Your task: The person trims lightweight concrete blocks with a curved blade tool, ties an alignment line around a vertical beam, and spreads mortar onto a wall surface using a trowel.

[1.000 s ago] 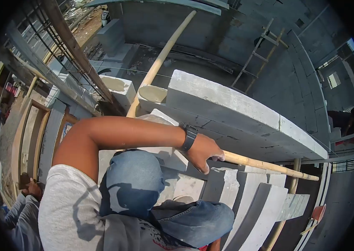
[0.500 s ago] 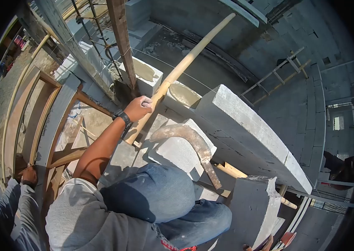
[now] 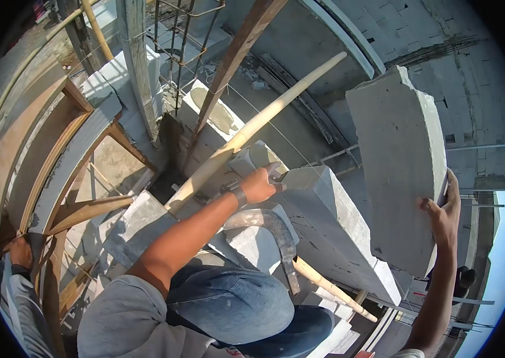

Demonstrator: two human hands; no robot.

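Observation:
My right hand [image 3: 443, 212] grips the lower right edge of a large grey block [image 3: 392, 167], held up in the air with one broken corner. My left hand [image 3: 258, 184], with a dark watch at the wrist, is at the near end of the block wall [image 3: 339, 224], its thumb and fingers apart. Beside it is a mortar-covered block end [image 3: 264, 156]. A curved, worn metal tool [image 3: 273, 230] lies on a white block [image 3: 255, 246] in front of my knees.
A bamboo pole [image 3: 258, 122] slants across the wall line, and another [image 3: 330, 289] runs low at the right. Wooden frames [image 3: 56, 179] stand at the left, where another person's hand [image 3: 20, 252] touches one. Rebar [image 3: 184, 45] and a wooden post [image 3: 231, 65] rise behind.
My left hand has moved right from the bamboo pole to the wall end. My right hand has come into view with the large block raised. The view has turned.

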